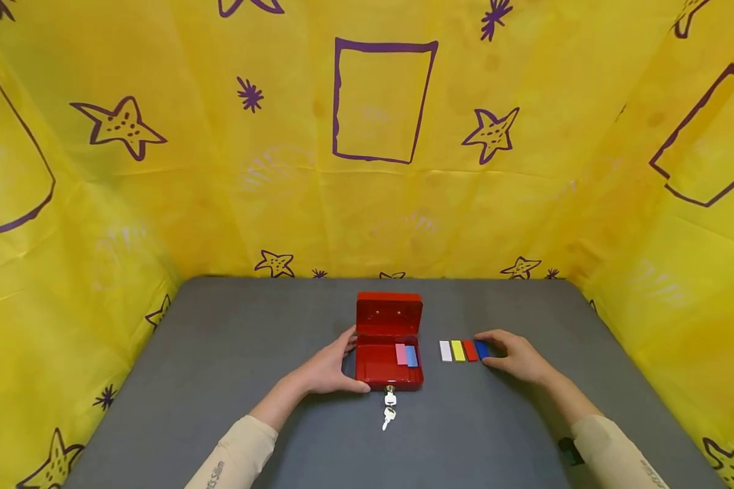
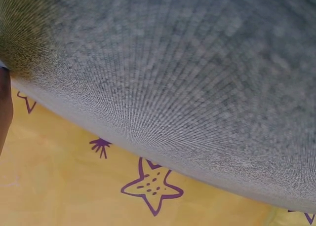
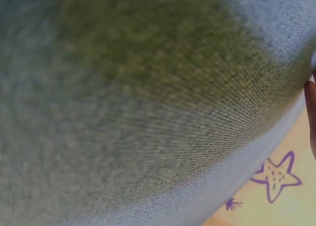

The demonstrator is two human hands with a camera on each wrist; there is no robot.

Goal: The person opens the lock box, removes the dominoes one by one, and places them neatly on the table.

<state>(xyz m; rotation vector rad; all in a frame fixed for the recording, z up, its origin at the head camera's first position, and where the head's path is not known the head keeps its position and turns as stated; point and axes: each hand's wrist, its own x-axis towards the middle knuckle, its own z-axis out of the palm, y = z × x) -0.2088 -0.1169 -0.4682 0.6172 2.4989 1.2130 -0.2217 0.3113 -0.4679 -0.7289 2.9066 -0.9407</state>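
A red metal cash box (image 1: 373,370) stands on the table with its lid (image 1: 389,316) raised. Inside lie a pink block (image 1: 401,354) and a light blue block (image 1: 411,356), side by side. My left hand (image 1: 327,367) holds the box by its left side, thumb at the front corner and fingers toward the back. To the right of the box, white (image 1: 445,351), yellow (image 1: 458,350) and red blocks (image 1: 469,350) form a row with a dark blue block (image 1: 482,349) at its right end. My right hand (image 1: 516,356) pinches this dark blue block between thumb and fingers.
A key (image 1: 390,399) sits in the box's front lock, and a second key (image 1: 389,415) hangs from it onto the grey table (image 1: 232,353). Yellow cloth (image 1: 220,204) with purple drawings walls the back and sides. Both wrist views show mostly tabletop.
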